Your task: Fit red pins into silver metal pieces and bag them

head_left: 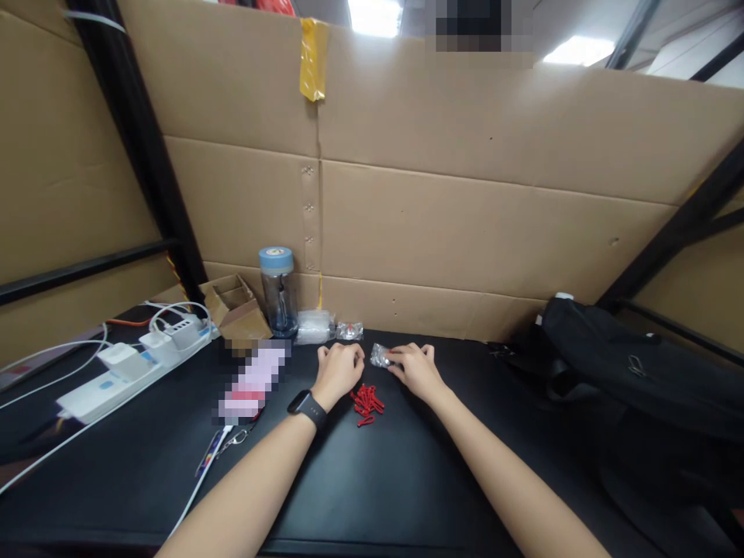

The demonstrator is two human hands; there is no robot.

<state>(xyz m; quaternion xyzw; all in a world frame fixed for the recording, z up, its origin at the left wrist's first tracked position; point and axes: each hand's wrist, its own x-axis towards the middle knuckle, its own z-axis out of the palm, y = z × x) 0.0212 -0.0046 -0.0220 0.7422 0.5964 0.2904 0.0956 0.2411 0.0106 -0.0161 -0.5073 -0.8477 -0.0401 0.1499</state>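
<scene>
My right hand (415,367) has its thumb and fingers on a small clear plastic bag (380,356) on the black tabletop. Just left of that bag, my left hand (339,367) is closed, its fingers curled and thumb tucked in. What the left fingers hold, if anything, is hidden. A black watch sits on the left wrist. Below and between both hands lies a small pile of red cord loops (367,400). Behind the left hand rests another clear plastic packet (349,332) with a bit of red in it.
Farther left stand a stack of clear plastic bags (315,327), a blue-lidded bottle (280,291) and an open cardboard box (237,308). A white power strip (139,372) with cables runs along the left. A black backpack (633,372) fills the right. Cardboard panels (435,232) rise behind.
</scene>
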